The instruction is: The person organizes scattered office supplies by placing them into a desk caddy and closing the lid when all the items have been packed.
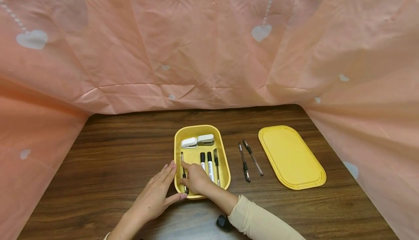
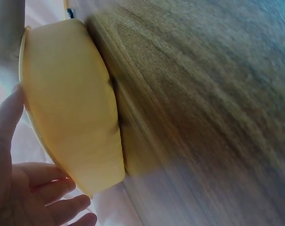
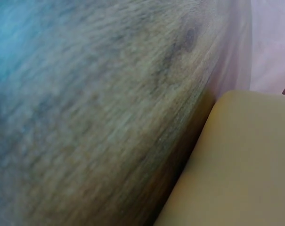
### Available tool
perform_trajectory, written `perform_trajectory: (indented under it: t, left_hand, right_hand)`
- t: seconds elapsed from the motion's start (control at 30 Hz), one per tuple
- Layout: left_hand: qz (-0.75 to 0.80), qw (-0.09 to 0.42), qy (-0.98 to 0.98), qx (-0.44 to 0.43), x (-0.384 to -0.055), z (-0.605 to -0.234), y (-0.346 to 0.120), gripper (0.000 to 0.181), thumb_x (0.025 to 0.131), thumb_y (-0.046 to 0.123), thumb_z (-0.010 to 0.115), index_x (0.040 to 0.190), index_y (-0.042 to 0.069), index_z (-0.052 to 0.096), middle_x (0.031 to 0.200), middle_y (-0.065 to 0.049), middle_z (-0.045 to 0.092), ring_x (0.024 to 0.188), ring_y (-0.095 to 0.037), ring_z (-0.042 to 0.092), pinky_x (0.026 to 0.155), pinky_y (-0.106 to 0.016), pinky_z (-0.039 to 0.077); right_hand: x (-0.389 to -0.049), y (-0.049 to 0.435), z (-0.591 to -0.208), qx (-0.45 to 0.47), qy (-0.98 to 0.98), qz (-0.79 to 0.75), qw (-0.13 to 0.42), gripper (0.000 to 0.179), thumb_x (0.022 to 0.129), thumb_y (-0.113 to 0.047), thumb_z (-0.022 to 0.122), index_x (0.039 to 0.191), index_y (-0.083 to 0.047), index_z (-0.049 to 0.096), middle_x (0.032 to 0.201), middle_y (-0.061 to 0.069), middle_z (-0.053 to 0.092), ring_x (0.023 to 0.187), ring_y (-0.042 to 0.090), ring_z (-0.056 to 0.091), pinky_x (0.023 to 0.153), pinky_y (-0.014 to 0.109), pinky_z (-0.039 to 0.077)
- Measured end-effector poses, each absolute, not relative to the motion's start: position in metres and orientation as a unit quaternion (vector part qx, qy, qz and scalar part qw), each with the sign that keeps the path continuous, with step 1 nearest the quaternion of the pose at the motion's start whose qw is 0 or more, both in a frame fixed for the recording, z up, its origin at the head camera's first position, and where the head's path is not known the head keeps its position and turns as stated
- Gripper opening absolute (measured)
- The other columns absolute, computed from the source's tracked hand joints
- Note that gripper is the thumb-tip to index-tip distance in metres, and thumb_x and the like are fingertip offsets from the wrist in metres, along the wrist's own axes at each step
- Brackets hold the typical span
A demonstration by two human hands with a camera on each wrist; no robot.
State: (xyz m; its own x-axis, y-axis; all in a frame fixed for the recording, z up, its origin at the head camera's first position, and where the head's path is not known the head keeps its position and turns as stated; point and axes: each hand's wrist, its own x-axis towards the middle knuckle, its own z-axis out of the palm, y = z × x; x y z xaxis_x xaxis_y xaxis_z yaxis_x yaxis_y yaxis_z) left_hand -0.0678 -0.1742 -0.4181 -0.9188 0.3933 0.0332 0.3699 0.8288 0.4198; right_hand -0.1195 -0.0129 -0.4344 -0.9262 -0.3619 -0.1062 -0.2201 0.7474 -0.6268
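A yellow rectangular box stands on the wooden table. My left hand is spread against its near left corner, thumb and fingers touching the rim; the box's outer wall fills much of the left wrist view. Inside the box, my right hand reaches to the left side, with its fingertips pinching a clear gel pen with a black grip. To the right of that hand lie two black-capped markers and another gel pen. Two white staplers sit at the far end.
Right of the box, two gel pens lie on the table. Beyond them is a flat yellow lid. A small black object sits by the right forearm, partly hidden. Pink cloth with hearts surrounds the table.
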Motion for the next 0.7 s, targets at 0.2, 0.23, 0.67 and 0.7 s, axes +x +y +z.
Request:
perform_trajectory:
  t: [0.2, 0.23, 0.67, 0.7]
  left_hand:
    - [0.216, 0.027, 0.956, 0.197, -0.069, -0.417, -0.173, 0.090, 0.082, 0.052, 0.068, 0.147, -0.001, 0.036, 0.157, -0.016, 0.031, 0.144, -0.037, 0.032, 0.113, -0.057, 0.033]
    - [0.217, 0.027, 0.956, 0.197, -0.068, -0.417, -0.173, 0.090, 0.082, 0.052, 0.068, 0.147, -0.001, 0.036, 0.156, -0.016, 0.031, 0.144, -0.037, 0.032, 0.112, -0.057, 0.033]
    - [0.221, 0.013, 0.954, 0.200, -0.068, -0.417, -0.172, 0.090, 0.081, 0.053, 0.069, 0.146, -0.002, 0.039, 0.155, -0.016, 0.034, 0.143, -0.037, 0.033, 0.111, -0.058, 0.035]
    - [0.221, 0.013, 0.954, 0.200, -0.068, -0.417, -0.172, 0.090, 0.081, 0.053, 0.069, 0.146, -0.002, 0.039, 0.155, -0.016, 0.034, 0.143, -0.037, 0.033, 0.110, -0.058, 0.035]
  right_hand:
    - [-0.120, -0.011, -0.433, -0.159, 0.925, -0.330, 0.105, 0.065, 0.083, -0.016, 0.076, 0.140, -0.002, 0.049, 0.062, -0.003, 0.049, 0.053, 0.004, 0.043, 0.047, 0.017, 0.038]
    - [-0.120, -0.010, -0.433, -0.159, 0.923, -0.335, 0.106, 0.065, 0.083, -0.016, 0.076, 0.141, -0.002, 0.049, 0.060, -0.004, 0.048, 0.051, 0.003, 0.042, 0.046, 0.017, 0.038]
    - [-0.132, 0.011, -0.402, -0.170, 0.910, -0.369, 0.087, 0.072, 0.084, -0.019, 0.075, 0.147, -0.008, 0.042, 0.068, -0.001, 0.052, 0.055, 0.005, 0.042, 0.048, 0.017, 0.037]
    - [-0.133, 0.013, -0.398, -0.173, 0.910, -0.367, 0.083, 0.072, 0.085, -0.019, 0.075, 0.147, -0.009, 0.041, 0.069, -0.001, 0.052, 0.055, 0.006, 0.041, 0.049, 0.017, 0.036]
